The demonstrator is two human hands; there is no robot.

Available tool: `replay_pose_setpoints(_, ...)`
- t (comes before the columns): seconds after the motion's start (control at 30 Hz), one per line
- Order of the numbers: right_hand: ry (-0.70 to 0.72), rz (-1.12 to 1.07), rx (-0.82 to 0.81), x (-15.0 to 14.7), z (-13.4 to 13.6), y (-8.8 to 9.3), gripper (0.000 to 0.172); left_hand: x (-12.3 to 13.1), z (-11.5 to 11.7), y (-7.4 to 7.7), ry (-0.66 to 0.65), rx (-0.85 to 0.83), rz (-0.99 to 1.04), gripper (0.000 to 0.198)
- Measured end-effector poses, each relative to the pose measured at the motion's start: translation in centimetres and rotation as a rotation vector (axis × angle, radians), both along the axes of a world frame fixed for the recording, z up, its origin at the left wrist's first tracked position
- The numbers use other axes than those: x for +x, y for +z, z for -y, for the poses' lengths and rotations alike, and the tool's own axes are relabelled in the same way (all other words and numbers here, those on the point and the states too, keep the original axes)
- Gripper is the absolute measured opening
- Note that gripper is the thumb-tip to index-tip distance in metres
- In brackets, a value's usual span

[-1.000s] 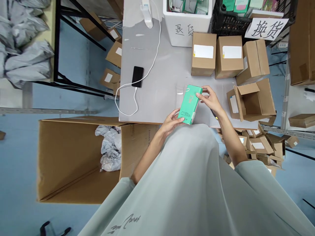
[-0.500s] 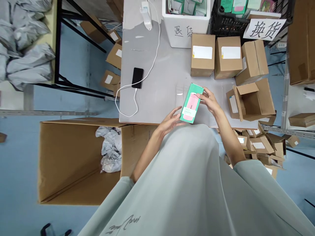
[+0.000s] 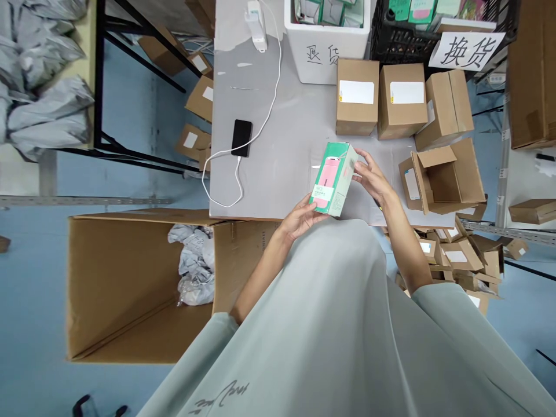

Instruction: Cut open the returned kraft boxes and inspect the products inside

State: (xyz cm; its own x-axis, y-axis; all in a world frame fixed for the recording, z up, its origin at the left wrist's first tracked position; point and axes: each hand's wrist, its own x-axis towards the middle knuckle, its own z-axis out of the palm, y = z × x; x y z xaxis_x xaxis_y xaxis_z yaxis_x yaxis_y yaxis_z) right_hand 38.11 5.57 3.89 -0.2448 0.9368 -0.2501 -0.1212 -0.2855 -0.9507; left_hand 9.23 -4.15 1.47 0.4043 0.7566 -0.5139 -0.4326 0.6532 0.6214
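Green cardboard product box with a pink picture on one face sits in both hands at the centre of the frame, lifted just over the near edge of the grey tabletop. Its long axis runs on a slant from lower left to upper right, with the top end toward the upper right. The pink face is turned toward the left of the frame and up at the camera, and a plain green side panel shows to its right.

The left hand is closed round the lower end, fingers curled beneath and thumb on the edge. The right hand grips the upper end from the right, fingertips pressed on the side panel.

Half a second ago the pink face lay almost flat toward the camera and the left hand's fingers were spread, barely touching. Now the box has rolled about its long axis so two faces show, and the left hand has shut on it (a second ago only a green lettered face was up).

An open brown cardboard carton lies just right of the right hand. A black phone on a white cable lies toward the upper left, well apart. Two sealed brown cartons with white labels stand in the upper part of the frame.
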Motion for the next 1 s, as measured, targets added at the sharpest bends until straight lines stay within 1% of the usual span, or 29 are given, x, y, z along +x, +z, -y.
replay_pose_setpoints(0.1,0.038,-0.061,0.008,-0.4,0.0,0.6,0.093,-0.1,0.3,-0.2,-0.013,-0.052,0.086,0.06)
replay_pose_setpoints(0.2,0.038,-0.073,0.009,-0.8,-0.2,0.8,0.091,-0.1,0.3,0.0,-0.04,-0.069,0.104,0.062)
replay_pose_setpoints(0.27,0.026,-0.045,0.008,-0.9,-0.4,0.6,0.089,-0.3,0.0,0.3,-0.045,-0.035,0.067,0.071)
replay_pose_setpoints(0.37,-0.019,0.02,-0.009,-0.8,-0.6,0.0,0.089,-0.6,-0.5,0.9,-0.053,0.033,-0.052,0.087)
replay_pose_setpoints(0.47,-0.054,0.059,-0.038,-0.9,-0.6,-0.4,0.088,-0.5,-0.9,1.1,-0.063,0.077,-0.16,0.09)
replay_pose_setpoints(0.57,-0.054,0.081,-0.047,-1.0,-0.5,-0.3,0.087,-0.2,-0.9,1.1,-0.06,0.091,-0.19,0.087)
replay_pose_setpoints(0.67,-0.059,0.092,-0.05,-0.7,-0.5,0.2,0.087,-0.1,-0.9,1.0,-0.041,0.053,-0.146,0.086)
replay_pose_setpoints(0.77,-0.055,0.067,-0.058,-0.2,-0.5,0.8,0.086,-0.1,-1.0,0.9,-0.012,-0.012,-0.051,0.074)
replay_pose_setpoints(0.87,-0.022,0.012,-0.082,0.1,-0.5,1.4,0.083,0.0,-1.2,0.9,-0.001,-0.083,0.027,0.06)
replay_pose_setpoints(0.93,0.007,-0.021,-0.105,0.1,-0.5,1.5,0.081,0.0,-1.4,1.0,0.004,-0.114,0.051,0.057)
replay_pose_setpoints(1.0,0.017,-0.033,-0.121,0.2,-0.6,1.6,0.078,0.1,-1.6,1.2,-0.02,-0.135,0.074,0.057)
